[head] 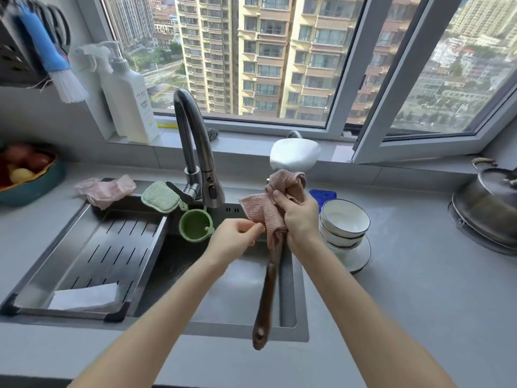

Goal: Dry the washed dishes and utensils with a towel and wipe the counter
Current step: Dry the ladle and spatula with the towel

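Observation:
A steel spatula [295, 154] with a long dark wooden handle [267, 292] stands upright over the sink, blade up. A pink towel [270, 204] is wrapped round its neck. My right hand [298, 217] grips the towel and the spatula shaft inside it. My left hand [237, 238] pinches the towel's lower left corner. Stacked white bowls [344, 224] with dark rims sit on a plate [361, 254] on the grey counter [405, 275], just right of my right hand.
The dark sink [235, 292] holds a slotted drain tray [92, 256] on its left side. A curved faucet [195, 152], a green sponge [160, 196] and a green cup [195, 225] are behind it. A steel pot [486, 205] stands far right, a fruit bowl [28, 175] far left.

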Demonstrator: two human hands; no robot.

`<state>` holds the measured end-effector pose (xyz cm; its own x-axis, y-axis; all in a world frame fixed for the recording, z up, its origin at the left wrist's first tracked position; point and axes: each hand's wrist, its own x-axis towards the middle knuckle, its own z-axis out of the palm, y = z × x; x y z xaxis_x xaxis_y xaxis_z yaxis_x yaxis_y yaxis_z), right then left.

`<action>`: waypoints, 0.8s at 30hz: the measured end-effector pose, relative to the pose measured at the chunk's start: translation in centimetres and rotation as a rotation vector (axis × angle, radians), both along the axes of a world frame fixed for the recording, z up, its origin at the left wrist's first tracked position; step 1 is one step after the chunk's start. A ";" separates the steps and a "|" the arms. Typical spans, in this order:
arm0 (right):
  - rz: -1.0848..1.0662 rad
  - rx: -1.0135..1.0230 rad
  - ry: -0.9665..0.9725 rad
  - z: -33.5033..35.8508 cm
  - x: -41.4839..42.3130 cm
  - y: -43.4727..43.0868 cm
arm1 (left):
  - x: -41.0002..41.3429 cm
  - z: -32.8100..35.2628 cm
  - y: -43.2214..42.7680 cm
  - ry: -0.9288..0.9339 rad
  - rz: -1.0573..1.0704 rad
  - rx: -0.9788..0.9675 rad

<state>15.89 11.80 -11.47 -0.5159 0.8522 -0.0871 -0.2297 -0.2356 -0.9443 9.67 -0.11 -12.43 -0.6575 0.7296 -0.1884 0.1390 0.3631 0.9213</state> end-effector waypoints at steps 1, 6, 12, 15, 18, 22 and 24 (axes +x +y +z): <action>-0.008 0.107 -0.041 0.1 0.7 0.1 | -0.7 1.1 -0.5 0.001 0.056 -0.019; 0.175 0.901 -0.138 0.5 5.8 -0.3 | -4.2 8.0 -2.8 -0.474 0.082 0.061; 0.039 1.814 -0.295 -0.8 8.9 1.4 | -2.3 8.1 -2.1 -0.501 -0.073 -0.113; 0.045 1.982 -0.378 -0.9 10.6 2.5 | -2.1 6.1 -1.5 -0.397 -0.024 -0.037; 0.043 1.967 -0.501 -0.6 14.3 5.0 | -2.6 6.1 -1.6 -0.341 0.009 0.043; 0.090 1.972 -0.671 -0.4 18.9 6.9 | -2.0 6.1 -0.7 -0.336 -0.068 0.019; 0.151 1.889 -0.754 -0.3 20.5 7.2 | -1.2 5.9 0.4 -0.340 -0.084 0.016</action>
<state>36.36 18.99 -11.77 -0.8694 0.0816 0.4873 0.1674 0.9766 0.1352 8.43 0.25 -6.50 -0.4970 0.7829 -0.3742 -0.1483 0.3483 0.9256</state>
